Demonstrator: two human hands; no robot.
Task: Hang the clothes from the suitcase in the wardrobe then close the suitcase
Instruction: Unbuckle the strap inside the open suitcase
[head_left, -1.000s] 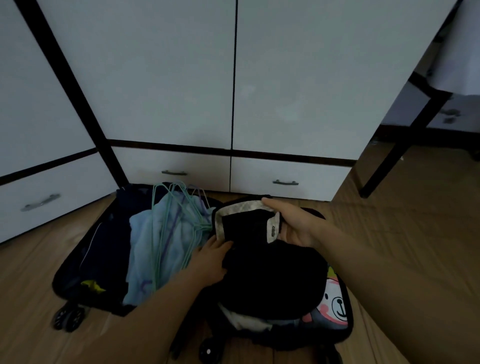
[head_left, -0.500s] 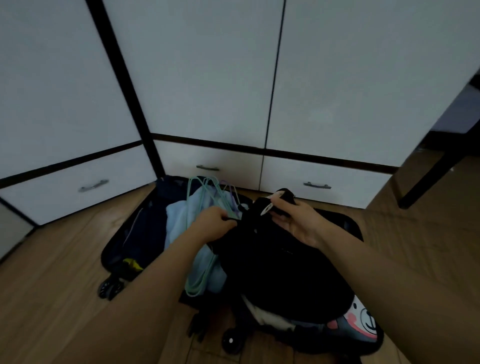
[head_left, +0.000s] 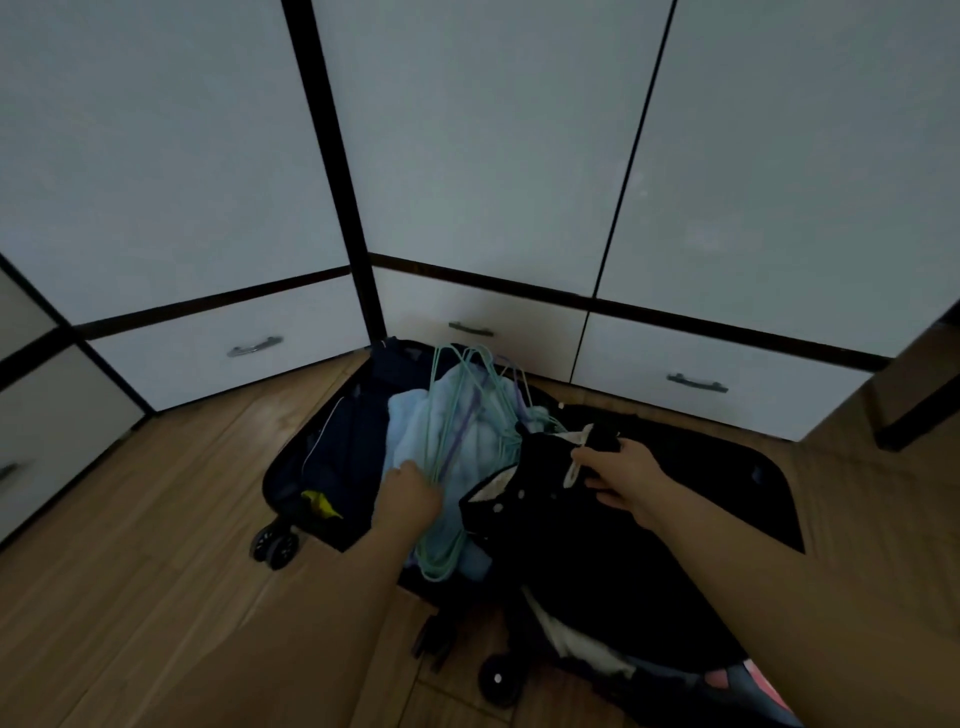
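An open dark suitcase (head_left: 332, 462) lies on the wooden floor in front of the white wardrobe (head_left: 483, 156), whose doors are closed. In its left half sit light blue clothes (head_left: 457, 431) under a bunch of pale green hangers (head_left: 441, 415). My left hand (head_left: 408, 493) grips the lower part of those hangers. A black garment with a pale collar and white buttons (head_left: 540, 519) lies over the right half. My right hand (head_left: 618, 475) holds it by the collar, fingers curled on the fabric.
White drawers with metal handles (head_left: 696, 383) run along the wardrobe's base. The suitcase's wheels (head_left: 272, 545) stick out at the near side. A pink cartoon-print item (head_left: 748, 680) shows at the lower right. A dark frame leg stands at far right.
My view swung left and up. My left hand moved off the black garment onto the green hangers. My right hand kept the collar and shifted right, exposing the buttoned front.
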